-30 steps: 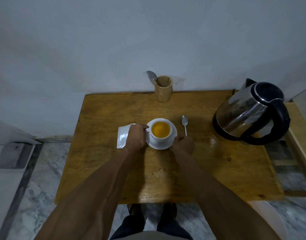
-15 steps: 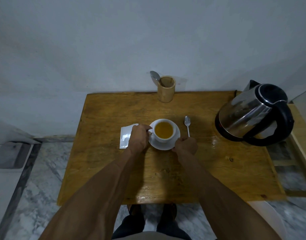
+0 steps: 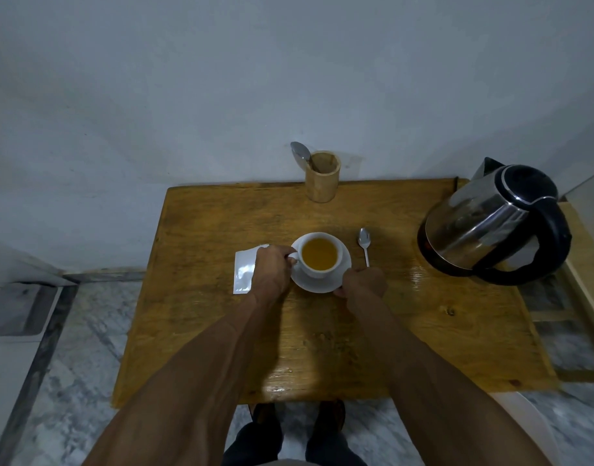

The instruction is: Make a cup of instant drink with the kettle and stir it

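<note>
A white cup (image 3: 322,271) full of amber drink stands on a white saucer (image 3: 317,284) in the middle of the wooden table (image 3: 406,324). My left hand (image 3: 272,272) pinches the cup's handle on its left side. My right hand (image 3: 364,284) grips the saucer's front right rim. A steel spoon (image 3: 364,239) lies on the table just right of the saucer, its handle end by my right hand. The steel kettle (image 3: 490,223) with black lid and handle sits at the table's right edge.
A white sachet (image 3: 243,274) lies flat left of my left hand. A wooden holder (image 3: 322,176) with another spoon (image 3: 300,153) stands at the back edge against the wall. Marble floor surrounds the table; a wooden frame (image 3: 588,264) stands on the right.
My left hand has shifted from the saucer's left edge onto the cup's handle. My right hand stays at the saucer's rim. The view has shifted slightly.
</note>
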